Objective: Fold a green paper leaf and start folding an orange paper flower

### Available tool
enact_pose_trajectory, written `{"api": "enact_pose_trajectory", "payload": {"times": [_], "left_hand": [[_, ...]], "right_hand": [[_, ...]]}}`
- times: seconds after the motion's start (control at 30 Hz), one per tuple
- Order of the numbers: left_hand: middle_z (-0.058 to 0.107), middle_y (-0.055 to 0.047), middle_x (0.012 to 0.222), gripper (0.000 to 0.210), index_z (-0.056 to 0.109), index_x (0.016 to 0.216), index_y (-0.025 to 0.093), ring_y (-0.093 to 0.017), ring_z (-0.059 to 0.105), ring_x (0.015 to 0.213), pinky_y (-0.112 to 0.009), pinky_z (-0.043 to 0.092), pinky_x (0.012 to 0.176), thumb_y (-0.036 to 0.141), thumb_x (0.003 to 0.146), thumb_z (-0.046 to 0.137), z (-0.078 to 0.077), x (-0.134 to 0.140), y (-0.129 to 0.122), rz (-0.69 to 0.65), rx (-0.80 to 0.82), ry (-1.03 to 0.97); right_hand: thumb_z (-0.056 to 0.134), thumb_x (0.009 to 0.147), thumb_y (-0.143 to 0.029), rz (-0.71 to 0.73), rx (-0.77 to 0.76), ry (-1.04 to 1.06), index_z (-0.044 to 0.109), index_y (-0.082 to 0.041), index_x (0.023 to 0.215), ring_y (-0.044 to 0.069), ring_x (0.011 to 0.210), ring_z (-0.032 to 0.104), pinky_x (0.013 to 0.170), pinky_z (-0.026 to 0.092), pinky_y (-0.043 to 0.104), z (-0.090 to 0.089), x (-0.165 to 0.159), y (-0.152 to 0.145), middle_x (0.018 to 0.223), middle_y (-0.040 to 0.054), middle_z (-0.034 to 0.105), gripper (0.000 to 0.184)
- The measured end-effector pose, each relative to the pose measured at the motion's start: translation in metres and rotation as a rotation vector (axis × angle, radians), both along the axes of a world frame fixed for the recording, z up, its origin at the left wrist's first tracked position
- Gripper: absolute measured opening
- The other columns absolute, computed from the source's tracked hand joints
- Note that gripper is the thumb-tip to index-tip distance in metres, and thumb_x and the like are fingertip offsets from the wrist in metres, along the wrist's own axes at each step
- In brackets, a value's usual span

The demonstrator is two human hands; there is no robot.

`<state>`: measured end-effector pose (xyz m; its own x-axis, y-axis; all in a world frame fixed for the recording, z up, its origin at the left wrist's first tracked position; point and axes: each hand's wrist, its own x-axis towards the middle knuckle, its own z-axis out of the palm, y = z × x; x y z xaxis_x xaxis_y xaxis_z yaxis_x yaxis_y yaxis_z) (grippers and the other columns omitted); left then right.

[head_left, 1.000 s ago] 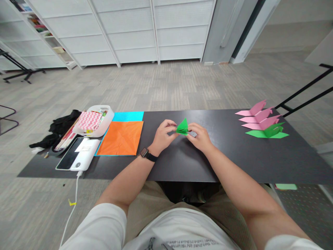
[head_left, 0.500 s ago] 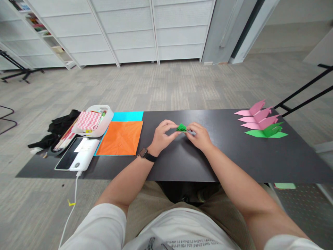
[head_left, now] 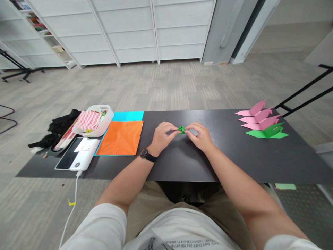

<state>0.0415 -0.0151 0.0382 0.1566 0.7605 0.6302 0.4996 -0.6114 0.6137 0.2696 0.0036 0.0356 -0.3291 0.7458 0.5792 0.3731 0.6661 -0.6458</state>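
Note:
A small piece of folded green paper [head_left: 181,130] is held between my two hands above the middle of the dark table. My left hand [head_left: 162,136], with a black watch at the wrist, pinches its left end between thumb and fingers. At the opposite end, the thumb and fingertips of my right hand [head_left: 199,136] close on the paper. Its finer folds are too small to make out, and the fingertips hide both ends.
Folded pink paper birds [head_left: 260,116] and a green one [head_left: 270,132] stand at the right. To the left lie orange paper [head_left: 121,139] over blue sheets [head_left: 128,116], a white basket [head_left: 105,125], a cabled white device [head_left: 84,154] and black cloth [head_left: 63,121].
The green paper has turned a little between my fingertips and now looks pointed at its top. My right-hand fingers have shifted their pinch slightly; the arms stay almost where they were.

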Motion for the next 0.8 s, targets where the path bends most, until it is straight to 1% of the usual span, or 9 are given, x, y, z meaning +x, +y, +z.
{"api": "enact_pose_trajectory", "payload": {"times": [0.07,0.17,0.27,0.37,0.53,0.67,0.8], "left_hand": [[0.079,-0.004,0.090,0.023,0.080,0.089,0.024,-0.021,0.072,0.087,-0.040,0.057,0.088,0.046,0.097,0.079,0.0007,0.0008,-0.0007,0.003,-0.025,-0.001],[0.079,-0.004,0.091,0.022,0.079,0.089,0.024,-0.021,0.072,0.088,-0.038,0.057,0.087,0.045,0.096,0.080,0.0023,0.0016,-0.0018,-0.008,-0.039,-0.019],[0.079,-0.005,0.095,0.018,0.079,0.098,0.023,-0.020,0.073,0.090,-0.037,0.058,0.088,0.042,0.097,0.079,0.0036,0.0016,-0.0024,-0.035,-0.052,-0.045],[0.079,-0.006,0.100,0.018,0.078,0.106,0.022,-0.019,0.073,0.092,-0.036,0.059,0.091,0.038,0.101,0.073,0.0039,0.0010,-0.0019,-0.026,-0.072,-0.080],[0.077,-0.005,0.095,0.016,0.076,0.096,0.021,-0.019,0.072,0.092,-0.035,0.058,0.089,0.034,0.102,0.069,0.0054,0.0004,-0.0013,-0.002,-0.037,-0.062],[0.076,-0.004,0.094,0.009,0.075,0.095,0.021,-0.018,0.071,0.090,-0.034,0.057,0.086,0.028,0.100,0.071,0.0071,0.0008,-0.0022,-0.027,0.004,-0.061],[0.076,-0.004,0.094,0.008,0.075,0.094,0.022,-0.019,0.071,0.091,-0.035,0.057,0.087,0.028,0.098,0.073,0.0059,0.0007,-0.0018,-0.007,-0.025,-0.053]], "right_hand": [[0.066,0.101,-0.037,-0.006,-0.014,0.004,0.073,-0.028,0.092,0.026,0.088,0.072,0.087,0.056,0.045,0.0010,-0.0001,-0.0004,0.092,0.0055,0.077,0.014],[0.066,0.101,-0.037,-0.011,-0.010,0.009,0.071,-0.028,0.090,0.025,0.086,0.071,0.085,0.056,0.043,0.0009,-0.0001,-0.0004,0.091,0.0050,0.076,0.015],[0.065,0.101,-0.036,-0.019,-0.004,0.025,0.071,-0.028,0.091,0.024,0.086,0.071,0.084,0.056,0.042,0.0003,0.0001,-0.0001,0.091,0.0046,0.076,0.015],[0.066,0.101,-0.038,-0.050,-0.027,0.041,0.071,-0.028,0.090,0.024,0.086,0.071,0.086,0.056,0.042,-0.0002,0.0000,0.0006,0.091,0.0045,0.076,0.016],[0.067,0.099,-0.037,-0.067,-0.044,0.055,0.072,-0.027,0.089,0.024,0.086,0.071,0.086,0.057,0.041,-0.0014,-0.0010,0.0023,0.091,0.0043,0.076,0.015],[0.068,0.098,-0.032,-0.074,-0.019,0.062,0.073,-0.027,0.090,0.023,0.084,0.070,0.084,0.056,0.040,-0.0036,-0.0008,0.0031,0.090,0.0037,0.075,0.010],[0.068,0.098,-0.033,-0.077,-0.027,0.046,0.074,-0.027,0.091,0.023,0.084,0.070,0.083,0.056,0.040,-0.0057,0.0000,0.0036,0.089,0.0039,0.075,0.010]]}}
